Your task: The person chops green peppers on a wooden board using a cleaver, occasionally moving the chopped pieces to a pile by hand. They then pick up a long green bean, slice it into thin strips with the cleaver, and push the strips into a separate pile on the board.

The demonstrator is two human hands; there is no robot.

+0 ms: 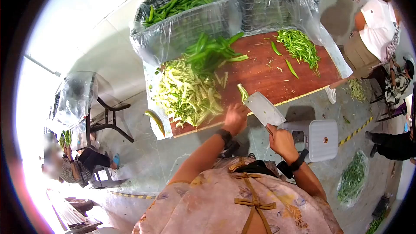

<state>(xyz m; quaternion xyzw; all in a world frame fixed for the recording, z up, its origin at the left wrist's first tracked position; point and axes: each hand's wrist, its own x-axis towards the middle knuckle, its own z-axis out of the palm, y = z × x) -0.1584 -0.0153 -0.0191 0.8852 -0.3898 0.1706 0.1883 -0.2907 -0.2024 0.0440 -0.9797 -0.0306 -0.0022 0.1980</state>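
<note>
My right hand (282, 142) is wrapped round the handle of a wide cleaver (265, 109), its blade pointing up and left over the near edge of the board. Beside the blade is my left hand (236, 119), closed with its fingers curled; whatever it may hold is hidden. Just beyond those fingers lies a pale green cut pepper piece (242, 92) on the red-brown board (260, 76). A heap of pale green strips (186, 93) covers the board's left part. Whole green peppers (212, 54), somewhat blurred, rest behind it.
A plastic-lined crate (182, 21) of green peppers and another lined crate (277, 11) stand behind the board. Finer green shreds (299, 50) are piled at right. A grey stool (323, 141) stands below. Other people are at both sides; a bag of greens (353, 177) lies on the floor.
</note>
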